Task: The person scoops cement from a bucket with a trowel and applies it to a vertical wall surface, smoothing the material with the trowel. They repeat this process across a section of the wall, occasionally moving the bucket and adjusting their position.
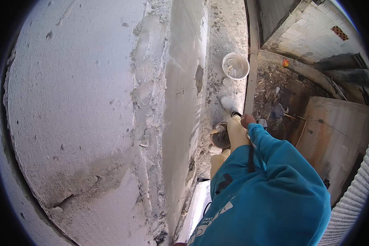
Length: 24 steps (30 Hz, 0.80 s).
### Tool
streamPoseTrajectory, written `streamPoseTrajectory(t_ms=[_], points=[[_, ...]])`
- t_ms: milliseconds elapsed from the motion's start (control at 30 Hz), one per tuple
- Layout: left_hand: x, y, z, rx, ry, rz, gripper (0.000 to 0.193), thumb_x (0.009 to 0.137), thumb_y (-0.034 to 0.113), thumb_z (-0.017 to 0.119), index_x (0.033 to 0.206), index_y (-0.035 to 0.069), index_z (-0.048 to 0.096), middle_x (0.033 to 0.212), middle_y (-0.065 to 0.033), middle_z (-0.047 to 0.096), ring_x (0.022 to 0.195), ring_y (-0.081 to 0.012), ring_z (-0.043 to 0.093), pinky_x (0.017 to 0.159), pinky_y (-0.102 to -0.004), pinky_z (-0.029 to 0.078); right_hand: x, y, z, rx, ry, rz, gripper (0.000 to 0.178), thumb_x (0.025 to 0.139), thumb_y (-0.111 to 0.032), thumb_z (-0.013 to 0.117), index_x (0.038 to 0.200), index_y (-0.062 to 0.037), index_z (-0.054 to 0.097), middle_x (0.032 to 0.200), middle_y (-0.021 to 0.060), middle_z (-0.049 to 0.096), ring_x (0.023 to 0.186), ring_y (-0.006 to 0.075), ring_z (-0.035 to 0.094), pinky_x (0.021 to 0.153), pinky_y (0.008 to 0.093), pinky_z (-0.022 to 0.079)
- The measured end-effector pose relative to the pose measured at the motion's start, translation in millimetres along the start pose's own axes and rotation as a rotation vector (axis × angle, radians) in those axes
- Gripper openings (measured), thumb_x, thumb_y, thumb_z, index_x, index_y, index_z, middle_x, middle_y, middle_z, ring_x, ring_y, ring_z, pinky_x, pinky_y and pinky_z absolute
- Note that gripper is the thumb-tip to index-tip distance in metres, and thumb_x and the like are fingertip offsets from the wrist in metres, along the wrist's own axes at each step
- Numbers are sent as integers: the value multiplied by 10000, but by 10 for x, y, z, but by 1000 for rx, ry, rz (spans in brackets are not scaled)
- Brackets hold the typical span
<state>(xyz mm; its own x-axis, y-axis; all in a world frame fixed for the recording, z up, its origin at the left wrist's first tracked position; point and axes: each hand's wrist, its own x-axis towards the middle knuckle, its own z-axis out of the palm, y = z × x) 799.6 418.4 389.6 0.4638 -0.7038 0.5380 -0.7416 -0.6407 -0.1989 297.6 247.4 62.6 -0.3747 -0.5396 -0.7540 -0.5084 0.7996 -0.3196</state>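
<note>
right hand (247, 119) by leg (237, 134) | white bucket (245, 65) on ledge (228, 28) | rubble (270, 92) alongside

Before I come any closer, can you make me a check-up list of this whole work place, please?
Surface: rough grey ledge, specked with dirt; the pale wall on the left has a broken, crumbly strip.
Job's things: white bucket with pale pieces inside; dark bowl beside the person's legs.
Clutter: rubble on the ground right of the ledge, with a small orange-red thing nearby.
Hands: right hand curled near the knee, grip unclear; left hand not clearly seen.
Cables: nothing seen for certain.
Surroundings: block wall at upper right; wavy sheet at lower right.
</note>
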Motion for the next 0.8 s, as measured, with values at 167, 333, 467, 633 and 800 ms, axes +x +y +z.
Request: streamPoseTrajectory(t_ms=[167, 333, 467, 633, 800], points=[[64, 616, 341, 22, -95, 128, 271, 994, 190, 501, 1117, -19, 622, 1053, -205, 644, 942, -378, 611, 836, -481, 476, 1095, 142, -50, 162, 77, 10, 265, 811, -236, 631, 1042, -141, 719, 1082, 196, 679, 1030, 381, 642, 933, 454, 503], [-23, 985, 707, 60, -182, 202, 272, 993, 195, 500, 1110, -18, 622, 1044, -207, 646, 926, -380, 613, 820, -483, 476, 2304, 262, -7, 225, 220, -38, 272, 787, -275, 665, 1013, -138, 732, 1078, 185, 682, 1026, 359, 642, 920, 433, 506], [-131, 1129, 966, 94, -255, 237, 273, 992, 199, 499, 1106, -18, 622, 1036, -208, 647, 914, -381, 614, 808, -484, 476, 3139, 246, 51, 306, 275, 28, 296, 787, -288, 688, 1040, -140, 728, 1074, 177, 688, 1012, 344, 654, 909, 419, 509], [-256, 1181, 1213, 123, -313, 262, 276, 992, 204, 496, 1098, -18, 621, 1027, -209, 648, 899, -384, 615, 793, -487, 475, 3986, 145, 174, 228, 346, 23, 377, 821, -285, 678, 1170, -145, 672, 1068, 164, 693, 1006, 333, 653, 905, 412, 507], [-363, 1163, 1399, 164, -336, 281, 282, 996, 210, 485, 1087, -20, 619, 1017, -210, 647, 886, -390, 614, 783, -493, 472, 4699, 65, 264, 148, 365, -89, 408, 851, -269, 602, 1248, -181, 631, 1127, 201, 664, 1057, 367, 625, 928, 432, 491]])
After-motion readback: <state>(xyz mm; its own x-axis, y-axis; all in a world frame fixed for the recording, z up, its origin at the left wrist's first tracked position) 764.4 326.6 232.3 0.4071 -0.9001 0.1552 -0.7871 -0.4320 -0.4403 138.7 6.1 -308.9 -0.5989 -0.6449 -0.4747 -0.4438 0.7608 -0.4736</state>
